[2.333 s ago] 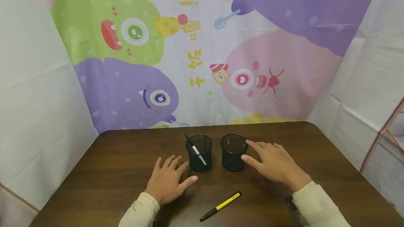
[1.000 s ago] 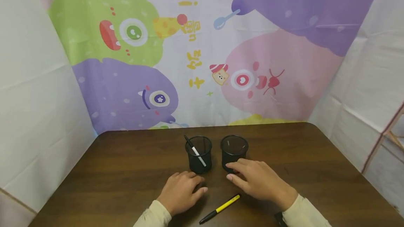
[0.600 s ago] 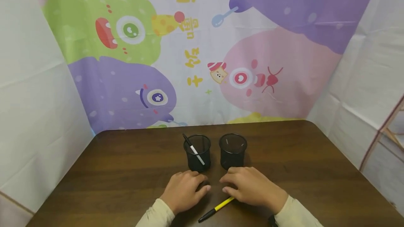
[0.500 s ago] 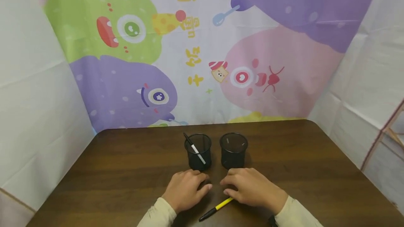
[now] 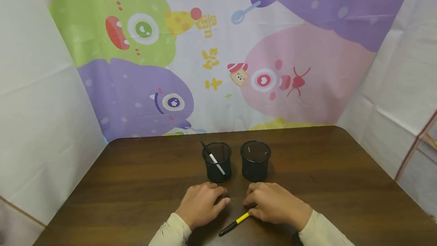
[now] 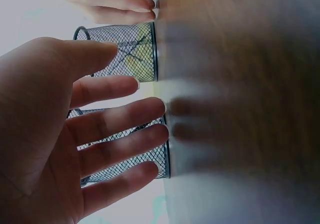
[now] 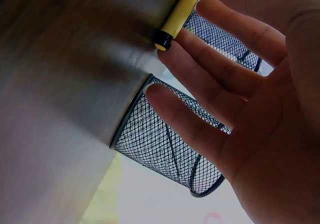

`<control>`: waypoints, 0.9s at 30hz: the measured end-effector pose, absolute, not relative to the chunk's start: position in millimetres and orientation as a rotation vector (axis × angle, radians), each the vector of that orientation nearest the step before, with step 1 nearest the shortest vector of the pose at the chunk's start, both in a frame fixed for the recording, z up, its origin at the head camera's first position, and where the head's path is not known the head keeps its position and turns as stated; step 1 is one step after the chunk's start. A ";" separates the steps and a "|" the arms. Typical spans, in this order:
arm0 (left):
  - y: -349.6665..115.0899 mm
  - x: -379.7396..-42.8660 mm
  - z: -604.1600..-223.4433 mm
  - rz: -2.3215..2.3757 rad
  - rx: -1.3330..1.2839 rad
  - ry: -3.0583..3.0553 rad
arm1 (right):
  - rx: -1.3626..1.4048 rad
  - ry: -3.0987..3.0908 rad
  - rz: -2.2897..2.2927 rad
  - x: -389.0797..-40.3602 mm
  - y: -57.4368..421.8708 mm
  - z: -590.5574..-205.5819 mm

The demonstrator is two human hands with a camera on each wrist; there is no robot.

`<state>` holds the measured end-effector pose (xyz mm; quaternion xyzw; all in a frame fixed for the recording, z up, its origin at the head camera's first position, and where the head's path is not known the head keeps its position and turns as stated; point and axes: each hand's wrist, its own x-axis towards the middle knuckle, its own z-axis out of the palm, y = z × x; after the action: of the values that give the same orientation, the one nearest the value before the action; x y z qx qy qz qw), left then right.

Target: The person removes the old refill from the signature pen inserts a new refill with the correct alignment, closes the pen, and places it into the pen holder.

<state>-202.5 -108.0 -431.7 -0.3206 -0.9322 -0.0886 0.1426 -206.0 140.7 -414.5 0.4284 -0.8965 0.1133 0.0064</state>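
Note:
A yellow marker with a black cap (image 5: pixel 228 229) lies slantwise on the table between the hands. My right hand (image 5: pixel 278 204) pinches its yellow end between thumb and fingers; the right wrist view shows the yellow barrel (image 7: pixel 181 15) at the fingertips, the other fingers spread loosely. My left hand (image 5: pixel 201 205) holds nothing, its fingers loosely bent and close to the tabletop, in front of the left mesh pen holder (image 5: pixel 218 170). A white marker with a black cap (image 5: pixel 213 158) leans in that holder. The right mesh pen holder (image 5: pixel 255 168) stands just beyond my right hand.
Both black holders stand side by side on the dark wood table (image 5: pixel 143 174), with a small gap between them. A cartoon-printed cloth (image 5: pixel 218 117) hangs behind the table's far edge. White cloth walls (image 5: pixel 385 98) close in both sides.
My right hand has come from the right holder's side down to the yellow marker, and its fingers have closed on the end. The left hand has moved rightward and nearer, its fingers less spread.

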 end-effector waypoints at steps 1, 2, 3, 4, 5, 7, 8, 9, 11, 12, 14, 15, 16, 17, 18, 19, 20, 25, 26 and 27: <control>-107.5 -202.7 -431.1 -0.251 -0.929 -2.689 | 1.338 -2.805 0.354 -205.9 140.6 -414.4; -106.9 -202.9 -430.4 -0.248 -0.935 -2.691 | 1.335 -2.804 0.352 -205.6 140.3 -414.2; -106.3 -203.0 -430.0 -0.244 -0.943 -2.692 | 1.331 -2.805 0.349 -205.3 140.1 -414.3; -105.6 -202.8 -429.6 -0.243 -0.951 -2.692 | 1.326 -2.807 0.349 -205.0 140.0 -414.1; -105.0 -202.7 -429.4 -0.242 -0.959 -2.693 | 1.323 -2.813 0.346 -204.6 140.1 -414.0; -104.5 -202.1 -429.2 -0.256 -0.971 -2.696 | 1.320 -2.815 0.342 -204.5 140.2 -414.1; -104.6 -201.8 -429.7 -0.262 -0.969 -2.694 | 1.319 -2.816 0.344 -204.4 140.2 -414.0; -105.0 -201.3 -430.2 -0.268 -0.966 -2.689 | 1.322 -2.816 0.348 -204.6 140.1 -414.2; -106.3 -200.6 -431.0 -0.273 -0.958 -2.683 | 1.332 -2.811 0.353 -204.7 139.8 -414.3; -107.0 -200.3 -431.1 -0.273 -0.954 -2.680 | 1.335 -2.805 0.351 -204.7 139.6 -414.4; -108.3 -199.2 -432.1 -0.273 -0.950 -2.677 | 1.345 -2.798 0.344 -204.2 138.8 -415.1; -108.7 -199.1 -432.1 -0.274 -0.952 -2.679 | 1.349 -2.794 0.336 -204.0 138.7 -415.3; -109.0 -199.1 -432.0 -0.276 -0.954 -2.681 | 1.349 -2.790 0.327 -203.8 138.6 -415.2; -109.1 -199.0 -431.7 -0.278 -0.957 -2.683 | 1.350 -2.786 0.318 -203.6 138.6 -415.2; -109.2 -199.1 -431.5 -0.282 -0.960 -2.684 | 1.351 -2.784 0.311 -203.6 138.7 -415.0; -109.2 -199.2 -431.2 -0.285 -0.964 -2.684 | 1.353 -2.782 0.307 -203.5 138.8 -415.0; -109.3 -199.4 -431.1 -0.287 -0.966 -2.685 | 1.354 -2.780 0.305 -203.5 138.9 -415.0; -110.2 -200.1 -431.5 -0.285 -0.964 -2.673 | 1.349 -2.779 0.331 -205.0 140.0 -415.6; -110.5 -200.3 -431.5 -0.288 -0.959 -2.670 | 1.341 -2.785 0.344 -205.6 140.6 -415.9; -110.9 -200.5 -431.5 -0.292 -0.953 -2.667 | 1.330 -2.789 0.357 -206.2 141.1 -416.1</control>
<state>-200.5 -110.9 -431.5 -0.3312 -0.9265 -0.1014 0.1468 -206.2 141.1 -416.1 0.4275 -0.8966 0.1146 0.0157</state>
